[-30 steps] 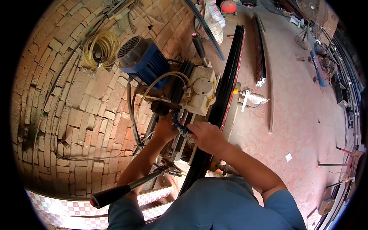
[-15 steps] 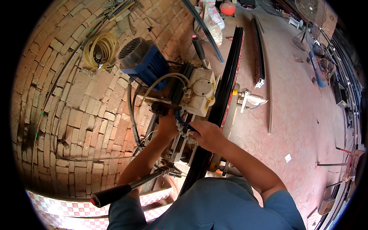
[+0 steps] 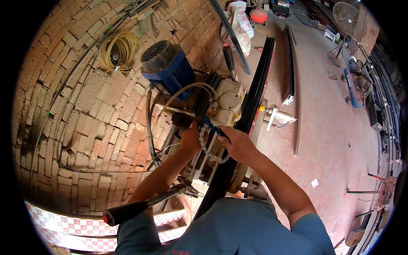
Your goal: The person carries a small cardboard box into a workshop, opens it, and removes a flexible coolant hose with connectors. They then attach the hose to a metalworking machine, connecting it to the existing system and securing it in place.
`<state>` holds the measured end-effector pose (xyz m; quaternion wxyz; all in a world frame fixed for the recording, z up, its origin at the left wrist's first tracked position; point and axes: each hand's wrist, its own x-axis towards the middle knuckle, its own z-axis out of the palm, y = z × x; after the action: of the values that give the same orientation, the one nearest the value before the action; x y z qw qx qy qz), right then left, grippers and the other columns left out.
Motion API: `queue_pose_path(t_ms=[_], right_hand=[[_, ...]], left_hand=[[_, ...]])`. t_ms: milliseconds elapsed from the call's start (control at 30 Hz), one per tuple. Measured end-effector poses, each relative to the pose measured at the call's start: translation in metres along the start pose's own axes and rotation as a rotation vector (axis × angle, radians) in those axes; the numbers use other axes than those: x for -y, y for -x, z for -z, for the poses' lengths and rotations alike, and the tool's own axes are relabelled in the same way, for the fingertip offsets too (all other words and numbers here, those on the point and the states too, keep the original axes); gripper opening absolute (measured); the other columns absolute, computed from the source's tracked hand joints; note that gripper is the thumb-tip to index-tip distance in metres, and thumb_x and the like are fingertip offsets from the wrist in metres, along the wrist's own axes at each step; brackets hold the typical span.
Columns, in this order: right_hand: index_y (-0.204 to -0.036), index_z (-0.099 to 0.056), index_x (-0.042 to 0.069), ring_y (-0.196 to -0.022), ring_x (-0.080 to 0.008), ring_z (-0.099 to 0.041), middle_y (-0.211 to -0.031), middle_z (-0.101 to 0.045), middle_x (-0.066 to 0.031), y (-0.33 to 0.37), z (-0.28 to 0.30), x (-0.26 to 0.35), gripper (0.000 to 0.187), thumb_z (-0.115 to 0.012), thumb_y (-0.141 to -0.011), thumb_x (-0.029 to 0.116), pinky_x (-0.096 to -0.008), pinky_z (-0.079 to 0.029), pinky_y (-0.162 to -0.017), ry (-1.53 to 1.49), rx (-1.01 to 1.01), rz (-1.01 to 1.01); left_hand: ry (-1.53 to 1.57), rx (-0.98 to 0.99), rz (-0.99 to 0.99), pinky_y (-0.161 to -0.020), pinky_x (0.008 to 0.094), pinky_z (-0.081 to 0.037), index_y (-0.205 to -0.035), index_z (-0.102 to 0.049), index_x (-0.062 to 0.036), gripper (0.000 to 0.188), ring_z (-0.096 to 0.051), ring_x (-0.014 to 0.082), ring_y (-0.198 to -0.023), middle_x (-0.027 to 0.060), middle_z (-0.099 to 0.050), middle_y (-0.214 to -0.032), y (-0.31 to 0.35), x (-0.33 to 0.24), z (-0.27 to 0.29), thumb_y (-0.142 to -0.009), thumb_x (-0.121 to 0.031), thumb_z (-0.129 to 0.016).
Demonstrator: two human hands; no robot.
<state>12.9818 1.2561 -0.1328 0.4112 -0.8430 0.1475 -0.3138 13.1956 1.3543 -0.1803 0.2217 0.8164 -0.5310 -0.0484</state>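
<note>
My right hand [image 3: 239,145] is closed on a dark blue rod-like piece [image 3: 222,132]. The piece points up and left toward a bright blue segmented hose [image 3: 208,121]; whether they are joined cannot be made out. My left hand [image 3: 192,138] reaches into the machine [image 3: 229,101], just below a black knob [image 3: 180,120]; its fingertips are hidden. Between the hands, a pale grey segmented hose [image 3: 205,148] curves down. A blue motor [image 3: 172,74] sits on the machine's far left. Close to my right hand, a long black profile [image 3: 254,95] lies along the machine.
A black-handled lever [image 3: 127,212] juts out near my left arm, and another lever [image 3: 228,57] rises behind the machine. Coiled yellowish tubing [image 3: 119,50] lies by the brickwork [image 3: 85,136]. Further profiles [image 3: 289,63] rest on the floor to the right.
The view has shifted, so the machine appears slightly further right. My right hand has drawn a little away from my left, and more of the dark blue piece shows.
</note>
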Motion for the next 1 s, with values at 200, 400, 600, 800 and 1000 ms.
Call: queue_pose_path(t_ms=[200, 400, 600, 800, 1000], right_hand=[[-0.123, -0.055, 0.001, -0.09, -0.0419, -0.063, -0.1, -0.064, -0.0217, 0.004, -0.006, -0.007, 0.03, -0.059, -0.097, 0.015, -0.0484, -0.05, -0.078, 0.077, -0.003, 0.002], [-0.118, -0.054, 0.001, -0.087, -0.0418, -0.062, -0.095, -0.063, -0.0225, 0.007, -0.012, -0.011, 0.025, -0.059, -0.097, 0.013, -0.0493, -0.049, -0.074, 0.042, -0.021, -0.048], [-0.112, -0.053, 0.001, -0.084, -0.0413, -0.062, -0.092, -0.062, -0.0216, 0.012, -0.017, -0.022, 0.021, -0.06, -0.095, 0.01, -0.0495, -0.048, -0.072, 0.106, -0.016, -0.043], [-0.111, -0.055, 0.003, -0.086, -0.0361, -0.062, -0.097, -0.062, -0.0159, 0.026, -0.013, -0.029, 0.023, -0.064, -0.09, 0.006, -0.0459, -0.05, -0.072, 0.219, 0.018, 0.055], [-0.108, -0.055, 0.004, -0.087, -0.0319, -0.061, -0.094, -0.06, -0.0122, 0.034, -0.008, -0.034, 0.022, -0.065, -0.088, 0.006, -0.0436, -0.052, -0.073, 0.296, 0.02, 0.099]], left_hand=[[-0.041, 0.057, 0.066, -0.064, 0.0518, -0.057, -0.111, -0.043, 0.0032, 0.041, -0.068, 0.0456, -0.074, 0.0272, -0.066, -0.082, 0.0, 0.003, -0.01, -0.091, -0.028, -0.062], [-0.099, 0.185, 0.139, -0.066, 0.0518, -0.058, -0.108, -0.043, 0.0051, 0.043, -0.069, 0.0448, -0.075, 0.0275, -0.067, -0.081, -0.006, 0.0, -0.001, -0.093, -0.032, -0.059], [-0.196, 0.243, 0.185, -0.067, 0.0514, -0.058, -0.111, -0.044, 0.0038, 0.045, -0.07, 0.0449, -0.077, 0.027, -0.069, -0.083, -0.01, -0.007, 0.003, -0.092, -0.034, -0.059], [-0.293, 0.249, 0.121, -0.066, 0.0505, -0.058, -0.116, -0.042, 0.0049, 0.049, -0.07, 0.0437, -0.076, 0.0252, -0.07, -0.085, -0.008, -0.006, 0.005, -0.093, -0.035, -0.058], [-0.312, 0.227, 0.115, -0.063, 0.0518, -0.058, -0.119, -0.042, 0.0056, 0.049, -0.07, 0.0418, -0.073, 0.0233, -0.07, -0.084, -0.007, -0.012, 0.007, -0.094, -0.034, -0.058]])
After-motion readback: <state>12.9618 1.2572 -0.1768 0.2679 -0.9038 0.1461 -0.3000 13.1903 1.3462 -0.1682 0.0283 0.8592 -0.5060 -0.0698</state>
